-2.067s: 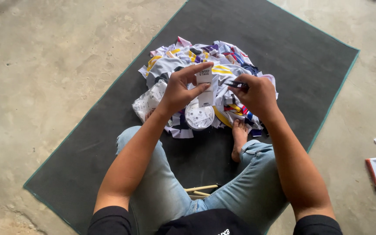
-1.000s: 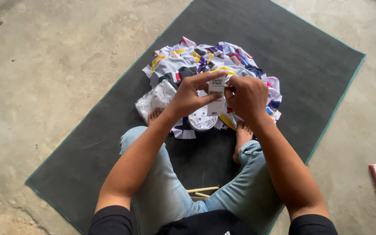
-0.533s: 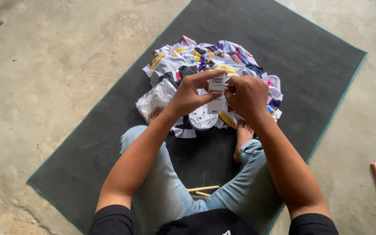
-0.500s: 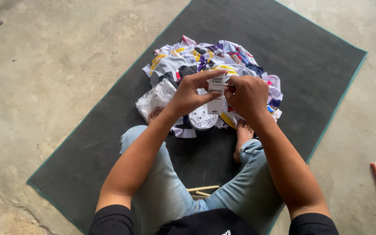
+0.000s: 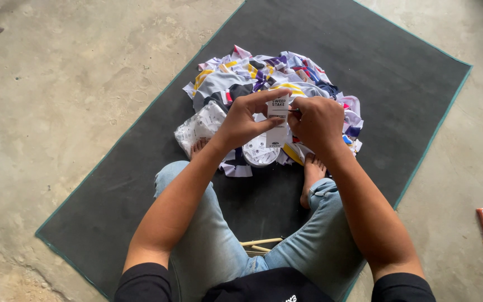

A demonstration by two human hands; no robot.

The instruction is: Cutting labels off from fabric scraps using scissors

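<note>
Now | left hand (image 5: 240,122) + right hand (image 5: 317,124): fingers of both pinch one white tag (image 5: 278,120) | one garment pile (image 5: 264,84)

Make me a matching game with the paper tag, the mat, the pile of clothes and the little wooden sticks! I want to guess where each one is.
Things:
1. white paper tag
2. dark mat
3. pile of colourful clothes
4. wooden sticks

Places:
A. on the mat, just beyond the bare feet
B. spread on the concrete floor under the person
C. pinched between the left hand and the right hand
D. on the mat between the legs

Pairs: 1-C, 2-B, 3-A, 4-D
</note>
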